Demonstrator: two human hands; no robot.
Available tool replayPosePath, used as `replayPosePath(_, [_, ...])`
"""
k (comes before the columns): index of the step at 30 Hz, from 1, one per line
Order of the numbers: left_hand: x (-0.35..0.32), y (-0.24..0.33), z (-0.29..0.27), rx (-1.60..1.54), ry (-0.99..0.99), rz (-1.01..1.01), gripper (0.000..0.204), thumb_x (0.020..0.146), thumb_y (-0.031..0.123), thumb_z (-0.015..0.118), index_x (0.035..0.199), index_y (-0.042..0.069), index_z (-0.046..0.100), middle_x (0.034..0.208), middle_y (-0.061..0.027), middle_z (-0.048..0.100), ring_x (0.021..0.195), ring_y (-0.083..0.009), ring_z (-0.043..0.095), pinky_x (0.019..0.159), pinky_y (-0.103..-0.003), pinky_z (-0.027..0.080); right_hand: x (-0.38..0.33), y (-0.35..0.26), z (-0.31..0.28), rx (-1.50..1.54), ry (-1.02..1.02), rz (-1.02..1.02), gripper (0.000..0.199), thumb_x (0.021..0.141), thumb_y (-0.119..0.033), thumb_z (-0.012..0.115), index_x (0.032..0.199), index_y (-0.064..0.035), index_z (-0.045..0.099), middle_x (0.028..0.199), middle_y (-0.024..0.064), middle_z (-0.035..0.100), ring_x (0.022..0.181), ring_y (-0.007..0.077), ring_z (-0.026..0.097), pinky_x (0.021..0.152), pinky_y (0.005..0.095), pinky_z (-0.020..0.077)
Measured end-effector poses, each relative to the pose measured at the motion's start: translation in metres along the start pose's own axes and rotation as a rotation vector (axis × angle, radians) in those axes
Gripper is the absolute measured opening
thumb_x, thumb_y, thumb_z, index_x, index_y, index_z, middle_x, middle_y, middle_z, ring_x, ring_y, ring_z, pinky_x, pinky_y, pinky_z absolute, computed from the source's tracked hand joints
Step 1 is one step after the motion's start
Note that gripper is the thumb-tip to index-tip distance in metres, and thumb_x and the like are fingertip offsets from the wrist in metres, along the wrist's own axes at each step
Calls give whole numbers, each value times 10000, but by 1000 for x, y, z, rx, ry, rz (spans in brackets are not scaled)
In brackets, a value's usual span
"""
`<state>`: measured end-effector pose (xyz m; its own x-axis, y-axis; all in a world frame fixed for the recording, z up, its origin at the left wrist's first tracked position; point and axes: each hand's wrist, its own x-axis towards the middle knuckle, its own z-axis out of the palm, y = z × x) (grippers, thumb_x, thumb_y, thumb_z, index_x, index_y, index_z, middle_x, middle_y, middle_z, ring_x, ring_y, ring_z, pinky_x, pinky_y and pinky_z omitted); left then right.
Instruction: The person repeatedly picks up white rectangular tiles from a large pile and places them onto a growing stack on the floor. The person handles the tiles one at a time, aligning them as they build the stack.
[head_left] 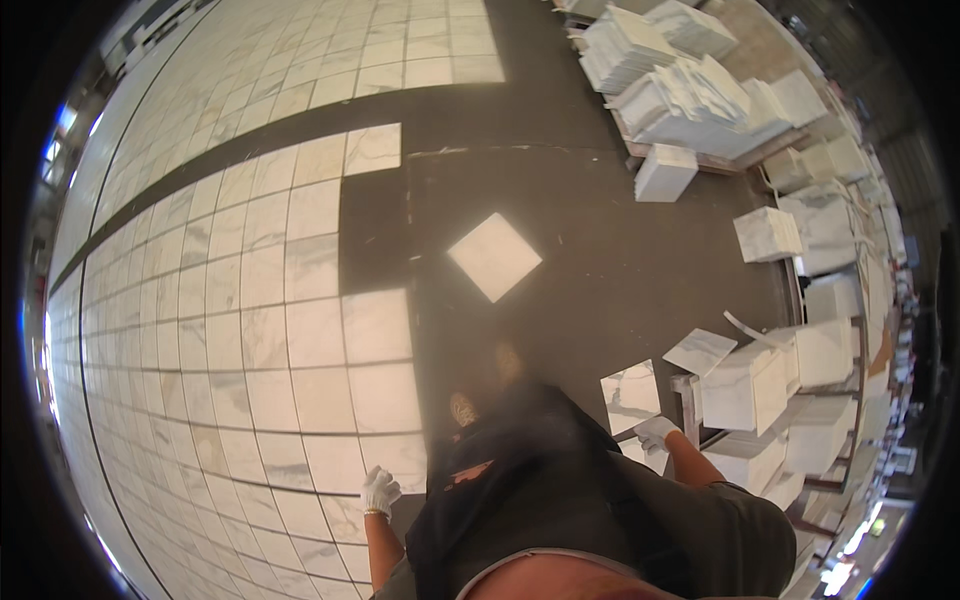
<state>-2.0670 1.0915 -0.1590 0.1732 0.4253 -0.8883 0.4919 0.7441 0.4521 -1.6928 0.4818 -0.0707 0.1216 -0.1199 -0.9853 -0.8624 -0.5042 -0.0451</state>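
My left hand (380, 491), in a white glove, hangs at my left side above the laid marble tiles (385, 400). Its fingers are curled, and nothing shows in them. To the right, my right hand (656, 433), also gloved in white, is held low with its fingers curled in. Beside and below it are two grey-veined white tiles: one (630, 392) shows almost whole, the other (645, 455) is partly covered by the hand and my clothing. I cannot see the hand holding either. A single white square tile (495, 257) lies turned cornerwise on the dark floor ahead.
Rows of pale tiles (230, 270) cover the left, with a dark strip (250, 127) crossing between two fields. Stacks of white tiles (745, 385) stand on pallets along the right, and more stacks (680, 100) sit at the far right. A small block of tiles (666, 173) rests on the dark floor.
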Motion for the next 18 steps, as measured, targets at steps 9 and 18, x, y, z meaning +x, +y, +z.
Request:
replayPosePath(9, [20, 86, 35, 66, -72, -49, 248, 981, 199, 593, 1189, 107, 493, 804, -53, 534, 528, -182, 537, 426, -334, 451, 37, 55, -2, 342, -91, -199, 210, 945, -292, 676, 962, -84, 651, 811, 63, 632, 653, 216, 647, 521, 364, 522])
replayPosePath(18, [28, 128, 230, 494, -536, 491, 95, 979, 176, 589, 967, 97, 538, 726, -33, 475, 481, -157, 497, 388, -301, 403, 79, 58, -101, 465, -5, -90, 233, 947, -301, 653, 1019, -80, 666, 814, 82, 624, 650, 282, 630, 555, 431, 509])
